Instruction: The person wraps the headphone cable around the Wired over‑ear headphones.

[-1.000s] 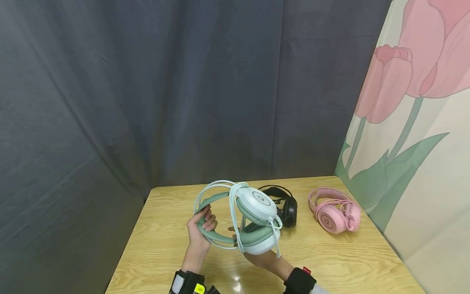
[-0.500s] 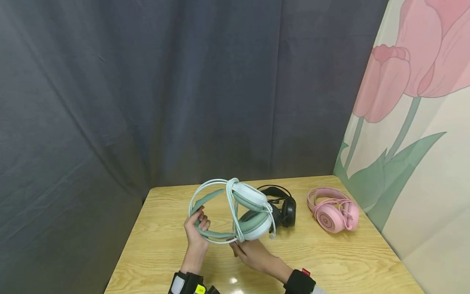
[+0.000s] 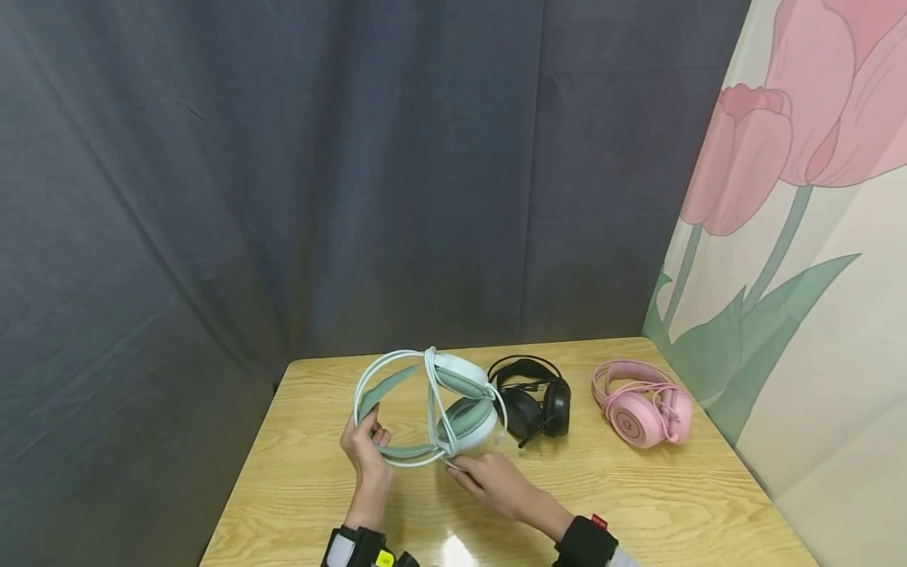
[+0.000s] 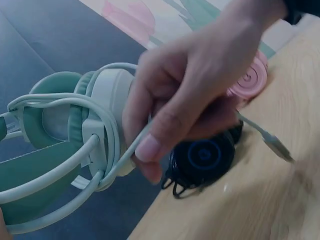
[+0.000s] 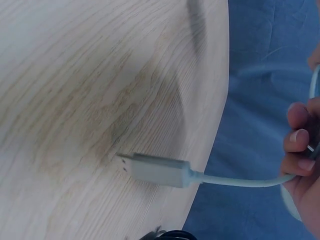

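White-and-mint headphones [image 3: 464, 368] are held up above the table, tilted sideways, with the cable wound round their band. My left hand [image 3: 368, 453] grips the padded headband. Just below the ear cups, my right hand [image 3: 499, 484] pinches the cable [image 4: 131, 151] between thumb and forefinger, as the left wrist view makes plain. From the little-finger side of that hand, a short end of cable hangs free with a USB plug [image 5: 160, 170] on it. The right wrist view shows curled fingertips [image 5: 299, 140] by that cable.
Black headphones [image 3: 522, 413] lie on the wooden table [image 3: 623, 504] just right of the held pair. Farther right are pink headphones [image 3: 633, 419] with a wrapped cable. A dark curtain [image 3: 425, 181] hangs behind, and a tulip-painted wall [image 3: 829, 331] stands at the right.
The white-and-mint headphones have moved left and turned, with my left hand gripping the band. My right hand has come out from under the ear cups to the cable, uncovering more of the black headphones.
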{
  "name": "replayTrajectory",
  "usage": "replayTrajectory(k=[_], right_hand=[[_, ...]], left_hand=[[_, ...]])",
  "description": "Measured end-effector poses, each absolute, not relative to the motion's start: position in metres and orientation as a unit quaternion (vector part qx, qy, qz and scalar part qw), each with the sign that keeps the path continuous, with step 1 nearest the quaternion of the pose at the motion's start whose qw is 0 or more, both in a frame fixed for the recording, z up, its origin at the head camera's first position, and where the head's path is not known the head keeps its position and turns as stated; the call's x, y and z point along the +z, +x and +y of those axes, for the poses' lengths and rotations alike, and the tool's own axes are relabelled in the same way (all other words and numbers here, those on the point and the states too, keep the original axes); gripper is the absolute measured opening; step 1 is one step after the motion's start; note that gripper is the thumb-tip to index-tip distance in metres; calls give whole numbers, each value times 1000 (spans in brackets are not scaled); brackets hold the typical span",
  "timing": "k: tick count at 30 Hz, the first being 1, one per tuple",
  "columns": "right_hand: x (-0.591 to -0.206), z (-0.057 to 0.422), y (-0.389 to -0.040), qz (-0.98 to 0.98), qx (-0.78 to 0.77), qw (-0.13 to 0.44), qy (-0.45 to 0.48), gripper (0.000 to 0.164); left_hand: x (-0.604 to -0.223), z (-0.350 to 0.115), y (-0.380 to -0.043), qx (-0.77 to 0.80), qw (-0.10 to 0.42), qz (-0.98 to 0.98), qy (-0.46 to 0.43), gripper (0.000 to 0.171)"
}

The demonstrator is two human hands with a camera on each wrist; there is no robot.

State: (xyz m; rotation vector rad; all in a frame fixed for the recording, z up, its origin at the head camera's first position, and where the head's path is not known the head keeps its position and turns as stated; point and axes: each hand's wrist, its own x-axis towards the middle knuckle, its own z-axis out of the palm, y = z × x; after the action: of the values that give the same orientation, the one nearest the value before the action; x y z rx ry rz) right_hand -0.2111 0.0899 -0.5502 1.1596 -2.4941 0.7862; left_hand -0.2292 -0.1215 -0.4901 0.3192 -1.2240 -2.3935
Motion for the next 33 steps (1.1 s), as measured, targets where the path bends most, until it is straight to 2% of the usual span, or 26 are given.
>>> replayTrajectory(k=[4,9,16,21,25,29,33], right_hand=[[-552,93,-212,-862,259,151,409,10],[-550,98,-212,-867,250,142,407,15],[-536,114,-213,-869,243,112,416,16],[-523,130,-216,-880,201,153,402,4],[-518,138,-217,-873,183,186,411,9],[-515,146,-217,-869,185,213,406,9],[-512,151,-219,-858,189,251,405,11]], left_hand=[[-495,-123,-229,-837,234,-479,121,25],[-499,-125,-230,-813,259,-510,108,25],[-503,-125,-228,-797,254,-539,102,19],[-504,-128,-230,-776,258,-563,116,17],[-507,-131,-231,-783,245,-557,130,16],[-509,-133,-230,-764,238,-586,126,7],[-511,-134,-229,-742,225,-619,122,9]])
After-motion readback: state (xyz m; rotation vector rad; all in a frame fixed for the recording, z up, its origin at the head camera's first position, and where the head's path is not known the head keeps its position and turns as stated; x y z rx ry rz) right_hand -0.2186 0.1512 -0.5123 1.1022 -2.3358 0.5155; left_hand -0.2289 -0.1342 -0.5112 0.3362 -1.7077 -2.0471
